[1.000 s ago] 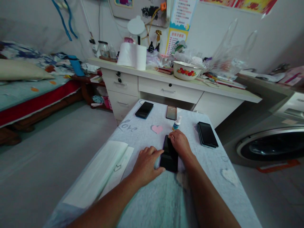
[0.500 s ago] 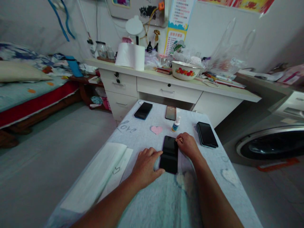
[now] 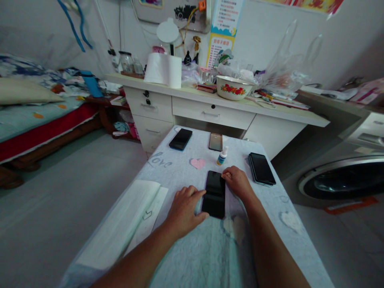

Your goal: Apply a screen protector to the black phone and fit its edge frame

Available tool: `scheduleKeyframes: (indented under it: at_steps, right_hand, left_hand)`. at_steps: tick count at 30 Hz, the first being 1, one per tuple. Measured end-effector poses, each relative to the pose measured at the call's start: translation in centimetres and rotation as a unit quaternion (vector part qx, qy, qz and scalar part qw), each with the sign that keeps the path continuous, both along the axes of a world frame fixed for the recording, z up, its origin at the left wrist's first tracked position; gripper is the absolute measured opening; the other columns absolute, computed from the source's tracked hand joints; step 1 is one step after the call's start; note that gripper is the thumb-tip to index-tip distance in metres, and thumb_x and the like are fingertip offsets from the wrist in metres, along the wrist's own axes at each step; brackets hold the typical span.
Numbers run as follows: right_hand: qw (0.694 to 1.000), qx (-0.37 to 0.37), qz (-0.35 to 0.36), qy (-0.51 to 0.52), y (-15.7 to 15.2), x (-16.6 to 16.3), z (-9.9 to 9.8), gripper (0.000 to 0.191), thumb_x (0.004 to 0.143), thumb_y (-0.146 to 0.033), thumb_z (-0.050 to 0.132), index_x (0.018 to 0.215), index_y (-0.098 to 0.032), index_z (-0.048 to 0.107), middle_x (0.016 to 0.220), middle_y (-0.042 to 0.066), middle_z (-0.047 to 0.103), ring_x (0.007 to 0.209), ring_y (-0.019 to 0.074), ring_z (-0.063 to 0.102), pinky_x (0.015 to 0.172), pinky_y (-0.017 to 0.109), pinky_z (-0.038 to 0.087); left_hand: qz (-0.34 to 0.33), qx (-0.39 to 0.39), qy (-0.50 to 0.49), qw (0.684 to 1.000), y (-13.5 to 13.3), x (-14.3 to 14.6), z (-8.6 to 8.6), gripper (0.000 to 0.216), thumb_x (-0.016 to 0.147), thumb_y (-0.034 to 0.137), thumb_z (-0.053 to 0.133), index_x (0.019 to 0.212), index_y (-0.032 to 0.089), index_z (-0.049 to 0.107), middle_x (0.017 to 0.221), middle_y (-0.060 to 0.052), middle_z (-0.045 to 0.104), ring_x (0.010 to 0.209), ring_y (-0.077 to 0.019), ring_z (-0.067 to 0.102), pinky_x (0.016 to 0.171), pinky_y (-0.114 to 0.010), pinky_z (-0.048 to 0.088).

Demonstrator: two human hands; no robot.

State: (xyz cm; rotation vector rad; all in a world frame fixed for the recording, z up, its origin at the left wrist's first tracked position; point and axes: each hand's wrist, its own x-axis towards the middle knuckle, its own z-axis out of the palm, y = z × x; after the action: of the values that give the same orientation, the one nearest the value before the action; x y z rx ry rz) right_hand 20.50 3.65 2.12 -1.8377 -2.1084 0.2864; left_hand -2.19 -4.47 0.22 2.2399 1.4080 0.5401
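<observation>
A black smartphone (image 3: 214,196) lies screen up on the cloth-covered table. My left hand (image 3: 186,210) holds it steady from the left, index fingertip on its left edge and thumb at the lower left corner. At the upper right edge, my right hand (image 3: 235,180) is closed in a pinch, fingers curled; what it pinches, if anything, is too small to make out. Just beyond the phone stands a small white spray bottle (image 3: 222,156) with a blue and yellow label. Dark light bands cross the phone's glossy screen.
Around the table (image 3: 180,256) lie another black phone (image 3: 181,139), a phone with a brownish surface (image 3: 215,142), a stack of phones (image 3: 262,169) and a folded white cloth or paper (image 3: 126,220). A desk (image 3: 214,112) stands behind, a washing machine (image 3: 345,160) at right.
The view has shifted very slightly. Both hands and the smartphone stay in practically the same place.
</observation>
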Motion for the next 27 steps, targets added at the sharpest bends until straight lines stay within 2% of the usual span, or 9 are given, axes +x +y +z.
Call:
scheduleKeyframes:
  at_steps: [13, 24, 27]
  right_hand:
    - [0.998, 0.055, 0.043, 0.0, 0.6, -4.3, -0.7, 0.019, 0.092, -0.017, 0.05, 0.087, -0.015, 0.069, 0.089, 0.007, 0.062, 0.089, 0.0159, 0.057, 0.079, 0.023, 0.039]
    - [0.989, 0.031, 0.143, -0.007, -0.1, -4.8, -0.3, 0.019, 0.091, -0.016, 0.051, 0.085, -0.016, 0.069, 0.085, 0.004, 0.06, 0.081, 0.0131, 0.056, 0.076, 0.022, 0.039]
    - [0.988, 0.029, 0.149, -0.006, -0.2, -4.7, -0.2, 0.018, 0.091, -0.016, 0.052, 0.084, -0.016, 0.069, 0.085, 0.005, 0.06, 0.081, 0.013, 0.056, 0.077, 0.022, 0.039]
  left_hand:
    - [-0.002, 0.005, 0.002, 1.0, 0.1, 0.0, 0.1, 0.059, 0.072, 0.039, 0.072, 0.128, 0.027, 0.054, 0.111, -0.005, 0.057, 0.105, -0.0258, 0.05, 0.091, -0.04, 0.038]
    - [0.002, 0.004, 0.005, 1.0, 0.1, 0.1, 0.0, 0.061, 0.071, 0.039, 0.072, 0.128, 0.028, 0.054, 0.11, -0.005, 0.056, 0.105, -0.0264, 0.05, 0.091, -0.04, 0.038]
    - [-0.001, 0.007, 0.007, 1.0, 0.1, 0.1, -0.1, 0.06, 0.071, 0.039, 0.072, 0.128, 0.027, 0.054, 0.11, -0.005, 0.056, 0.105, -0.0264, 0.05, 0.091, -0.04, 0.038]
